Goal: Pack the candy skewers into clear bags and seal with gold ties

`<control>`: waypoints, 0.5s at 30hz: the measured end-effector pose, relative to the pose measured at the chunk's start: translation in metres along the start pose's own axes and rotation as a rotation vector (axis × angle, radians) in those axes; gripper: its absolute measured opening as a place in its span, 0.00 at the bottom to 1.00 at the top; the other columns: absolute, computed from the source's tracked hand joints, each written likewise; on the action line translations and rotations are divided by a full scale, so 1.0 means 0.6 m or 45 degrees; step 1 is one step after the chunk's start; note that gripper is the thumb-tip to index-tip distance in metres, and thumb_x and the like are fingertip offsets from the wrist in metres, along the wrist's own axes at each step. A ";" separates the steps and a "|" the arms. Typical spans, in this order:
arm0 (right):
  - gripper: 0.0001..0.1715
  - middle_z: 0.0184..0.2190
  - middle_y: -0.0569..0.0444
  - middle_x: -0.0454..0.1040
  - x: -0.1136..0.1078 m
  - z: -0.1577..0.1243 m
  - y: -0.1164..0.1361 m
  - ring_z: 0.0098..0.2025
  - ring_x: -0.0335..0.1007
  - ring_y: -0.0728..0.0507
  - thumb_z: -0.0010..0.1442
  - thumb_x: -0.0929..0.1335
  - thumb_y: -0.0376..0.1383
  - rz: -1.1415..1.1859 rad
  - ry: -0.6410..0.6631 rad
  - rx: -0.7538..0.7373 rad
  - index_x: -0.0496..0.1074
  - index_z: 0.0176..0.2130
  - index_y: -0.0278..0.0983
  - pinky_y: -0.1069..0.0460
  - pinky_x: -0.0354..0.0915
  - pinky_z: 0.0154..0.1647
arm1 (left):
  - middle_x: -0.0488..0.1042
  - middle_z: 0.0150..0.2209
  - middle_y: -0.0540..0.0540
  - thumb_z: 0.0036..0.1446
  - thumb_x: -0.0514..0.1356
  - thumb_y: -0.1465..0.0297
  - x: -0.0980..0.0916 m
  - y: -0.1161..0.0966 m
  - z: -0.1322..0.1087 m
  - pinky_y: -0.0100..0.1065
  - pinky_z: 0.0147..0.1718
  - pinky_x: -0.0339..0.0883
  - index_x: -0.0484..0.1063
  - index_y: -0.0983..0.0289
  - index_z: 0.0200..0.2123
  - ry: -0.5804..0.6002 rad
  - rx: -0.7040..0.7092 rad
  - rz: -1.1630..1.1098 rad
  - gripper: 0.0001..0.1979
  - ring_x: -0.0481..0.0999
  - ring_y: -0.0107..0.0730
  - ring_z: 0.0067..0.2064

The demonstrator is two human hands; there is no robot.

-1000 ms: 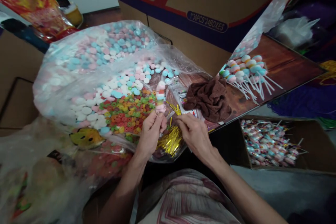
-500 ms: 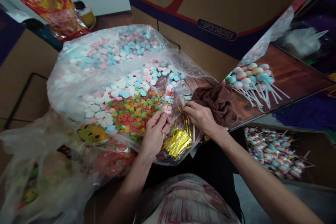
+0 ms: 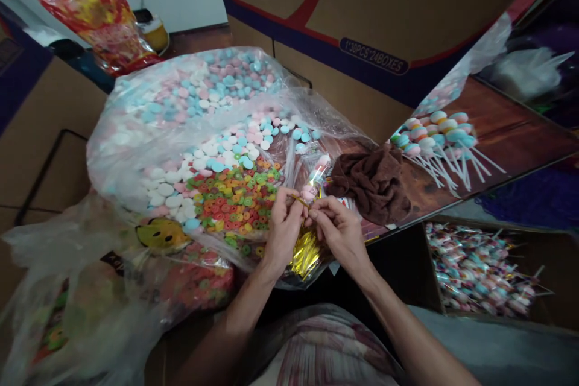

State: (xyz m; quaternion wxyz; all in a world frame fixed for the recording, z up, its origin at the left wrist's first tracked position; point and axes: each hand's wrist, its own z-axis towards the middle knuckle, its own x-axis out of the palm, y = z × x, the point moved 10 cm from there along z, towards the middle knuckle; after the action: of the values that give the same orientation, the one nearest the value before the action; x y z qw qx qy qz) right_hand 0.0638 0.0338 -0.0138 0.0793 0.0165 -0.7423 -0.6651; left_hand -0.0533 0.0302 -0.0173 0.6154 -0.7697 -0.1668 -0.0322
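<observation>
My left hand (image 3: 283,226) pinches the stick of a wrapped candy lollipop (image 3: 314,180) that tilts up and to the right. My right hand (image 3: 337,226) meets it, fingers pinched on a thin gold twist tie (image 3: 299,199) at the base of the wrapper. Below both hands lies a bundle of gold twist ties (image 3: 304,253). Behind them sits a big clear plastic bag (image 3: 136,145) of pink, blue and white round candies (image 3: 212,90) and coloured ring candies (image 3: 230,196).
A brown cloth (image 3: 373,184) lies to the right on a wooden board (image 3: 511,132) with bare lollipops (image 3: 434,132). A cardboard box of wrapped lollipops (image 3: 479,268) sits lower right. Large cartons (image 3: 384,12) stand behind; more plastic bags (image 3: 90,307) lie lower left.
My right hand reached up to the small packets by the cloth, then came back to the left hand with a gold tie. The lollipop now tilts right.
</observation>
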 end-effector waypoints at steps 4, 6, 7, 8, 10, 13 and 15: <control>0.15 0.18 0.59 0.71 -0.018 0.006 -0.013 0.14 0.49 0.56 0.51 0.74 0.43 0.181 -0.025 0.184 0.70 0.28 0.34 0.58 0.43 0.15 | 0.67 0.25 0.46 0.57 0.59 0.69 0.015 -0.001 -0.003 0.24 0.26 0.57 0.66 0.61 0.33 0.128 0.062 0.107 0.04 0.65 0.21 0.25; 0.18 0.16 0.59 0.70 -0.026 0.008 -0.018 0.14 0.47 0.57 0.47 0.76 0.43 0.244 -0.027 0.251 0.70 0.26 0.34 0.58 0.40 0.15 | 0.67 0.26 0.47 0.58 0.58 0.69 0.021 0.001 -0.005 0.25 0.26 0.57 0.67 0.62 0.33 0.194 0.066 0.136 0.03 0.64 0.22 0.26; 0.18 0.15 0.59 0.70 -0.028 0.008 -0.019 0.14 0.47 0.57 0.46 0.77 0.44 0.262 -0.028 0.275 0.70 0.26 0.34 0.58 0.40 0.15 | 0.67 0.27 0.47 0.58 0.58 0.69 0.025 0.001 -0.006 0.25 0.26 0.57 0.67 0.62 0.34 0.222 0.069 0.155 0.03 0.64 0.22 0.26; 0.19 0.14 0.59 0.69 -0.031 0.008 -0.019 0.14 0.47 0.57 0.46 0.77 0.44 0.273 -0.037 0.289 0.70 0.26 0.34 0.58 0.40 0.15 | 0.68 0.28 0.47 0.58 0.58 0.69 0.028 -0.001 -0.007 0.26 0.27 0.57 0.68 0.62 0.34 0.243 0.081 0.178 0.03 0.64 0.23 0.27; 0.20 0.13 0.60 0.67 -0.036 0.006 -0.017 0.14 0.47 0.57 0.45 0.77 0.44 0.279 -0.074 0.291 0.69 0.25 0.34 0.58 0.40 0.15 | 0.69 0.29 0.48 0.58 0.59 0.68 0.035 -0.009 -0.009 0.26 0.30 0.60 0.69 0.62 0.36 0.268 0.130 0.228 0.04 0.66 0.24 0.30; 0.19 0.14 0.60 0.67 -0.040 0.004 -0.007 0.15 0.49 0.56 0.47 0.76 0.44 0.250 -0.135 0.222 0.68 0.25 0.35 0.58 0.42 0.16 | 0.70 0.30 0.49 0.59 0.60 0.66 0.041 -0.020 -0.009 0.27 0.34 0.62 0.69 0.63 0.35 0.243 0.200 0.245 0.06 0.69 0.26 0.32; 0.18 0.17 0.60 0.69 -0.038 0.001 -0.003 0.16 0.52 0.55 0.49 0.76 0.44 0.250 -0.148 0.172 0.68 0.26 0.36 0.58 0.44 0.17 | 0.69 0.27 0.48 0.59 0.60 0.65 0.042 -0.016 -0.007 0.27 0.31 0.61 0.69 0.64 0.33 0.198 0.181 0.191 0.08 0.67 0.24 0.29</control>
State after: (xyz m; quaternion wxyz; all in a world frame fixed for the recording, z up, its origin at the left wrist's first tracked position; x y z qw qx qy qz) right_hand 0.0863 0.0374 -0.0176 0.0995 -0.0895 -0.7868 -0.6025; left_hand -0.0320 0.0332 -0.0008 0.6803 -0.7295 -0.0623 -0.0339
